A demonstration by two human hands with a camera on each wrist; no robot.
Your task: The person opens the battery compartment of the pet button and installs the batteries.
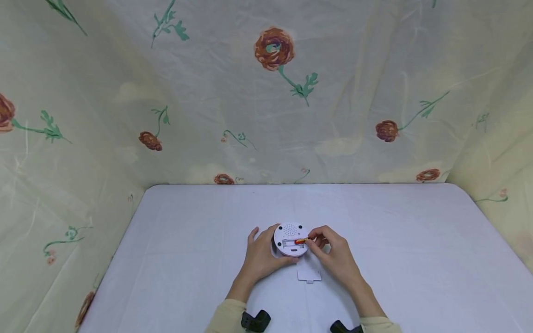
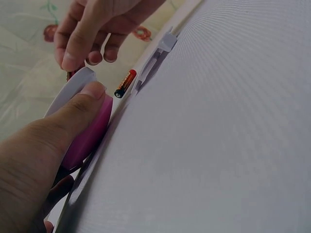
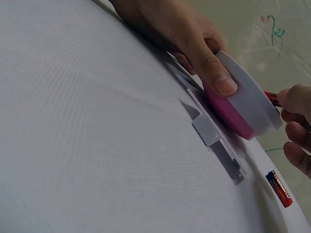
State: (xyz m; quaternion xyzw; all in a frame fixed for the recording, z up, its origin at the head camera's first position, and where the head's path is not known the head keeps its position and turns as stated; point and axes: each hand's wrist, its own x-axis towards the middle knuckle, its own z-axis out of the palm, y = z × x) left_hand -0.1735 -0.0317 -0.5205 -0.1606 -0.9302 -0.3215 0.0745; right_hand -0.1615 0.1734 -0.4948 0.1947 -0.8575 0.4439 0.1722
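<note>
My left hand (image 1: 263,255) grips a round device (image 1: 290,230) by its rim, thumb on the near side. The device has a white underside with dark feet, a speaker grille and an uncovered battery compartment; its pink side (image 3: 228,114) shows in the wrist views. My right hand (image 1: 336,255) pinches a red battery (image 1: 299,241) between thumb and fingers, its free end over the compartment. Whether it touches the contacts, I cannot tell. A second red and black battery (image 3: 279,189) lies on the table near the right hand, hidden in the head view.
A white battery cover (image 1: 309,275) with a small tab lies on the white-clothed table (image 1: 187,240), just in front of the device. Floral curtains (image 1: 208,92) hang along the back and both sides.
</note>
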